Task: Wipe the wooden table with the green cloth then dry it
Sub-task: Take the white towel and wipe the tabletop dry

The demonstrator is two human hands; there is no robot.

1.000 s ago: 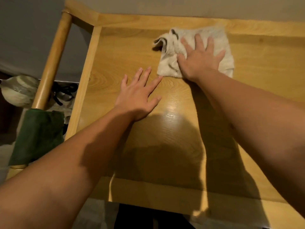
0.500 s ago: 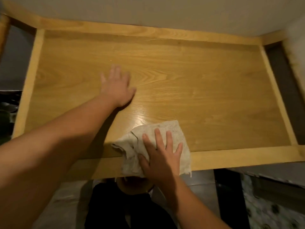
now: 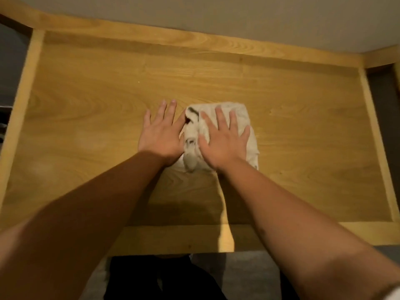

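R hand (image 3: 224, 141) spread flat, pressing pale cloth (image 3: 252, 137) onto counter (image 3: 303, 131); L hand (image 3: 161, 135) spread, palm down beside it. Cloth looks soft, light, bunches easily; best pressed mid-cloth w/ the palm.

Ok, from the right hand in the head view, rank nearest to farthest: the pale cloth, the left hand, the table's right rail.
1. Pale cloth: directly under the right hand.
2. Left hand: just beside it, flat on the table.
3. Right rail: far off at the table's edge.

A home: wooden table (image 3: 281, 148) against plain wall (image 3: 216, 16).
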